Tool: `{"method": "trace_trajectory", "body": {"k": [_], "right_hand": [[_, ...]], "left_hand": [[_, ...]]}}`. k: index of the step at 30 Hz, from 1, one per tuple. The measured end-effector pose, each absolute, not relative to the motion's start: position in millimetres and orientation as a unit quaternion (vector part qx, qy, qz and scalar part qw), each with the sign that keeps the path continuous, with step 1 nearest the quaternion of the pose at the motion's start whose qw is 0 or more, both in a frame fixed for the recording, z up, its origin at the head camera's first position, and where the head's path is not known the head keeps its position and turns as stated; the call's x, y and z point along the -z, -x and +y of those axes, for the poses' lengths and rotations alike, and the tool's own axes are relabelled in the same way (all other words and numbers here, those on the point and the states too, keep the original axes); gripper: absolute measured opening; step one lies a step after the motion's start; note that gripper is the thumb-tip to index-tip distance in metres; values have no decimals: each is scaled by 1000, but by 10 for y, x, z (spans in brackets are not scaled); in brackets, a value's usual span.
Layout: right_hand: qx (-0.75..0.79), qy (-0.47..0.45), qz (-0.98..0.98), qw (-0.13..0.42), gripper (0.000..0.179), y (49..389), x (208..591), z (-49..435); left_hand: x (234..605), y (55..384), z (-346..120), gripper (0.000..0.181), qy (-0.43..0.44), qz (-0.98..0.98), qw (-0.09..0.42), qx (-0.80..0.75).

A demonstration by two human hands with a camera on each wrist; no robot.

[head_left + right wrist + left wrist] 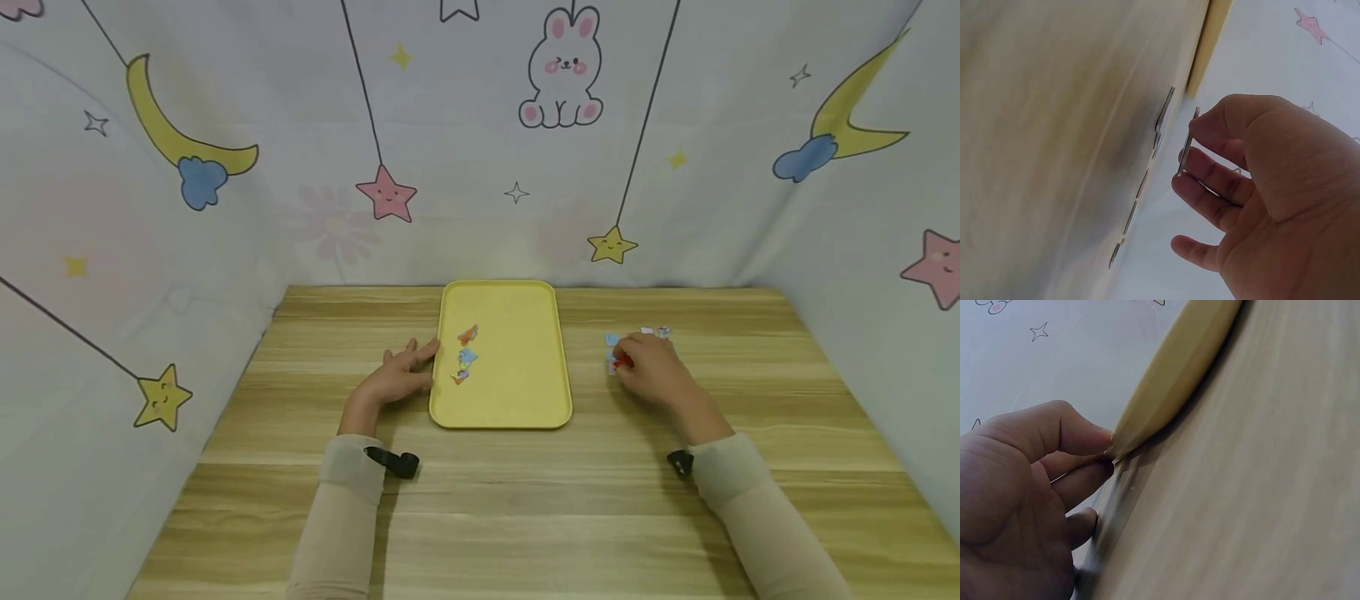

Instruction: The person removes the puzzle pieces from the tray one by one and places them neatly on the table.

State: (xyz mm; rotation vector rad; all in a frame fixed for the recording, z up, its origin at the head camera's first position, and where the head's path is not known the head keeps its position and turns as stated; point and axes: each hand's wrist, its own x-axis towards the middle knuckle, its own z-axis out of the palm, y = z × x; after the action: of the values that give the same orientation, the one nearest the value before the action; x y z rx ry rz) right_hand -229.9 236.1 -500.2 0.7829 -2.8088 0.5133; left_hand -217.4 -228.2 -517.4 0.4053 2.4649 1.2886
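My left hand (397,375) rests against the left rim of a yellow tray (525,358), fingers spread. In the left wrist view, the thumb and fingertips touch the tray's edge (1166,381). My right hand (656,371) pinches a thin flat puzzle piece (1186,147) between thumb and fingers, just above the table. It shows edge-on in the right wrist view; in the head view a bit of red shows at the fingertips. Around that hand lie several small flat pieces, among them a light blue piece (612,339); the hand partly hides them.
Three small irregular patches of colourful pieces lie in the tray's left half: an orange one (468,335), a blue one (467,357) and a multicoloured one (460,377). A wood-grain table (510,508) carries everything. White printed fabric (480,142) hangs behind and at both sides.
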Motion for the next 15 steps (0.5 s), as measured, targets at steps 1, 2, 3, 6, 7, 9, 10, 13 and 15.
{"method": "trace_trajectory", "body": {"k": [1, 2, 3, 6, 7, 9, 10, 13, 15], "right_hand": [[-170, -260, -946, 89, 14, 2307, 5002, 2378], [-166, -258, -948, 88, 15, 2317, 5003, 2396], [-164, -256, -949, 87, 15, 2323, 5003, 2411], [-157, -252, -951, 82, 15, 2338, 5004, 2448], [-156, -251, -952, 81, 14, 2341, 5006, 2459], [-153, -250, -953, 79, 13, 2348, 5011, 2475], [-152, -249, -953, 77, 13, 2350, 5012, 2481], [-149, -246, -955, 77, 14, 2357, 5015, 2496], [-145, -243, -956, 75, 15, 2357, 5008, 2502]], "left_hand": [[5172, 2174, -2284, 78, -142, 865, 164, -452], [5170, 2173, -2285, 79, -141, 865, 163, -453], [5169, 2172, -2286, 78, -142, 866, 162, -452], [5166, 2168, -2285, 78, -142, 865, 162, -453], [5164, 2165, -2284, 78, -141, 865, 163, -453], [5163, 2162, -2281, 79, -139, 865, 164, -453], [5162, 2162, -2280, 79, -138, 865, 164, -454], [5160, 2163, -2275, 79, -135, 865, 164, -455], [5157, 2166, -2271, 79, -135, 865, 164, -455]]}}
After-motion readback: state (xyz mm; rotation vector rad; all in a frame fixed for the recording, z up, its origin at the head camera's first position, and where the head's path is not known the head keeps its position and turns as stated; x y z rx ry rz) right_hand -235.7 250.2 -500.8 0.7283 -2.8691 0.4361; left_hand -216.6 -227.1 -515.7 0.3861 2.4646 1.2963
